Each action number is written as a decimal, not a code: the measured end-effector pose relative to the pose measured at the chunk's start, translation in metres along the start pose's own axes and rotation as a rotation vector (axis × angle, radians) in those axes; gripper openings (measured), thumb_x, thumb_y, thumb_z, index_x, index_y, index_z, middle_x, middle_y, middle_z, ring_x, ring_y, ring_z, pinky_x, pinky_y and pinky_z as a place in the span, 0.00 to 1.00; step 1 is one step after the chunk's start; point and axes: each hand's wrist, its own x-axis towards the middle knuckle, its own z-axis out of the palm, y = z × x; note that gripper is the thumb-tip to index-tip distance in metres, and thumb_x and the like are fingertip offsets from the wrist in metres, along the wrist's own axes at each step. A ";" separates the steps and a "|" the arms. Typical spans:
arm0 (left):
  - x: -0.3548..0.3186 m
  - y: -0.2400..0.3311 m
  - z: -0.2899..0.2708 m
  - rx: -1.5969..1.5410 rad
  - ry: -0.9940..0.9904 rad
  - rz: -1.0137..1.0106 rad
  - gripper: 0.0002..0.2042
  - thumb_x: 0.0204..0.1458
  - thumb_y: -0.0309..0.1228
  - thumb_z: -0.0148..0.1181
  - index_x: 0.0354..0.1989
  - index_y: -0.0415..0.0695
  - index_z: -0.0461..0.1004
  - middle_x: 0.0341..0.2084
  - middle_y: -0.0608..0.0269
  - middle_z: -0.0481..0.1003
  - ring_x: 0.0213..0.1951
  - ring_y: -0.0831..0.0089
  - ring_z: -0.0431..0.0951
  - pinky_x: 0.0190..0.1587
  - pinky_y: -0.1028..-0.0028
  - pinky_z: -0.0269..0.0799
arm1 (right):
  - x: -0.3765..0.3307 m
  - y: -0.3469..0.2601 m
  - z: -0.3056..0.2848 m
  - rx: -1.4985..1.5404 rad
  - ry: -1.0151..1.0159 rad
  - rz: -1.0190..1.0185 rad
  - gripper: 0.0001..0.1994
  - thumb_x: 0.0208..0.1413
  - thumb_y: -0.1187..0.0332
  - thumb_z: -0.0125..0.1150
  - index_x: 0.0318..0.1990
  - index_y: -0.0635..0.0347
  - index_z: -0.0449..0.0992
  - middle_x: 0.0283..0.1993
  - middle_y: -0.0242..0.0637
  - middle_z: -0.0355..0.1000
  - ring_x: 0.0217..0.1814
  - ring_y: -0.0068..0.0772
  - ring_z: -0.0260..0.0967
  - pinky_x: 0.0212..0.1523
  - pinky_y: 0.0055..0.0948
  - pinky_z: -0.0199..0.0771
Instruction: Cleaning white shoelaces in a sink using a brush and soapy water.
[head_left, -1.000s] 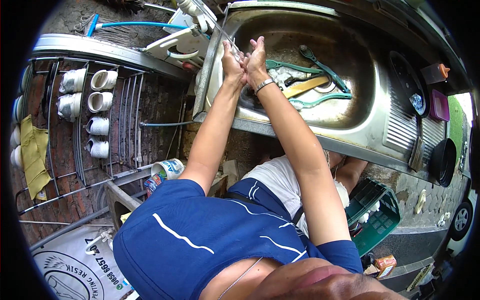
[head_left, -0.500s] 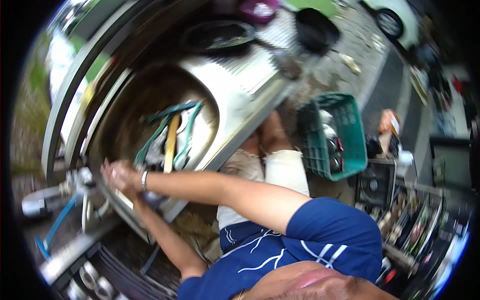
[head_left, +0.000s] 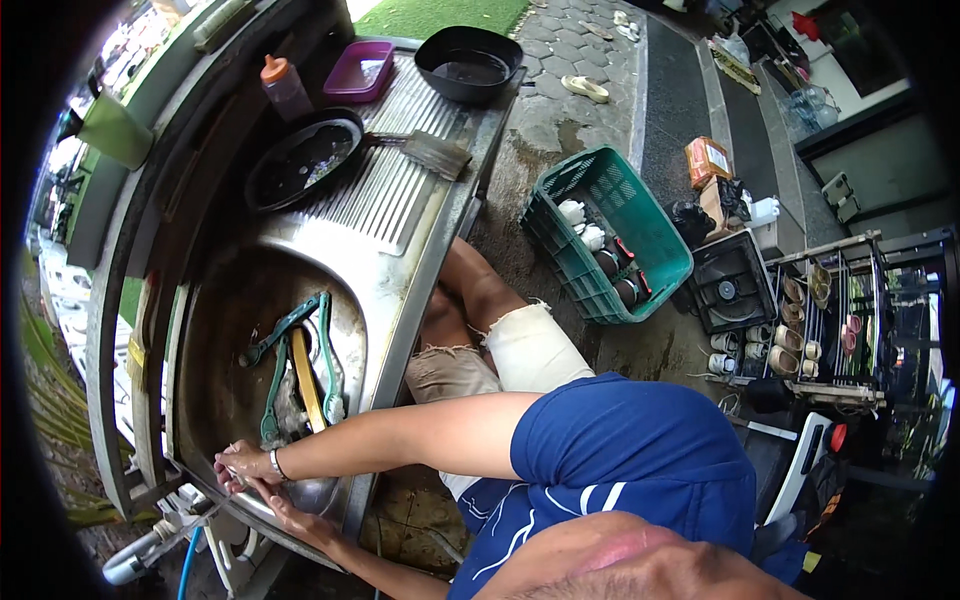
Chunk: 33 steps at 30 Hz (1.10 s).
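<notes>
My right hand [head_left: 238, 462], with a bracelet at the wrist, and my left hand [head_left: 268, 497] are pressed together at the near corner of the steel sink [head_left: 225, 330], next to the white tap fitting [head_left: 150, 550]. No object shows between them. Inside the basin, a hand's width from my fingers, lie green tongs [head_left: 300, 335] and a yellow-handled utensil [head_left: 307, 380]. A small steel bowl [head_left: 312, 492] sits right under my right wrist.
On the ribbed drainboard [head_left: 385, 190] stand a black frying pan [head_left: 300, 165], a black bowl [head_left: 470, 62], a purple box [head_left: 362, 70] and an orange-capped bottle [head_left: 283, 88]. A green crate [head_left: 605, 235] with cups, a black burner [head_left: 735, 285] and a cup rack [head_left: 830, 330] stand on the wet paving.
My head has swung round, so the sink now sits at the left and the yard at the right. My hands stay joined at the tap end of the sink.
</notes>
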 end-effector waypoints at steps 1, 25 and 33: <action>-0.006 0.012 -0.005 0.294 -0.081 0.048 0.34 0.67 0.51 0.32 0.70 0.34 0.58 0.68 0.46 0.61 0.69 0.56 0.60 0.68 0.61 0.57 | 0.003 0.000 0.001 0.058 -0.019 0.003 0.15 0.67 0.58 0.53 0.36 0.63 0.73 0.27 0.41 0.74 0.22 0.33 0.73 0.21 0.30 0.77; 0.083 -0.064 0.019 -1.641 -0.551 0.320 0.27 0.66 0.57 0.39 0.66 0.55 0.64 0.63 0.69 0.68 0.64 0.67 0.67 0.67 0.66 0.60 | -0.017 -0.015 -0.011 -1.842 -0.459 -0.954 0.16 0.68 0.63 0.47 0.56 0.58 0.75 0.51 0.40 0.79 0.53 0.44 0.76 0.59 0.37 0.70; 0.096 -0.040 0.029 -1.462 0.293 -0.127 0.18 0.67 0.46 0.43 0.54 0.50 0.72 0.49 0.63 0.75 0.52 0.67 0.74 0.57 0.68 0.70 | -0.026 -0.042 0.003 -1.835 -0.341 -1.355 0.15 0.67 0.66 0.50 0.57 0.55 0.75 0.51 0.40 0.79 0.54 0.47 0.75 0.62 0.43 0.68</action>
